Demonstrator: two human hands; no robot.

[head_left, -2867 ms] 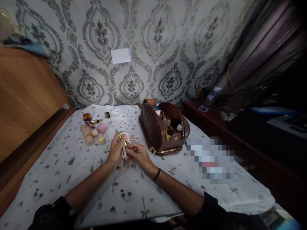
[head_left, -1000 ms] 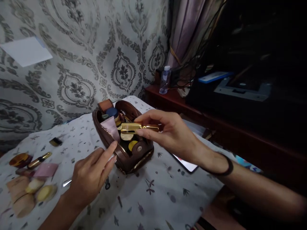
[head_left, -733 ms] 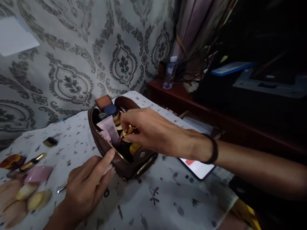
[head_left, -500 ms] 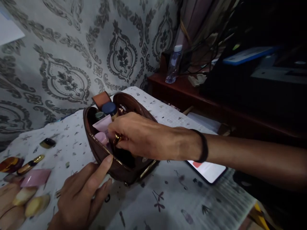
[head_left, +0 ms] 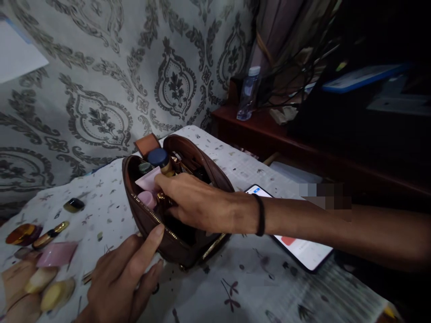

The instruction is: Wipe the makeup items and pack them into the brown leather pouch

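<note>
An open brown leather cosmetic bag (head_left: 158, 224) stands on the patterned white cloth, packed with tubes and a blue-capped bottle (head_left: 159, 158). My right hand (head_left: 191, 204) reaches into the bag's mouth, fingers curled around a small gold tube (head_left: 160, 196) that is mostly hidden. A pink tube (head_left: 147, 181) leans just behind those fingers. My left hand (head_left: 123, 278) rests on the cloth against the bag's near wall, its index finger stretched onto the zipper edge, holding nothing.
Loose cosmetics (head_left: 40, 255) lie at the left: gold lipstick, pink compact, pale round jars. A phone (head_left: 296, 242) with a lit screen lies right of the bag. A dark wooden shelf (head_left: 269, 134) with a water bottle (head_left: 248, 94) stands behind.
My right hand carried the gold tube from above the bag down into its opening. My left hand moved from the cloth to the bag's near edge. The camera swung right.
</note>
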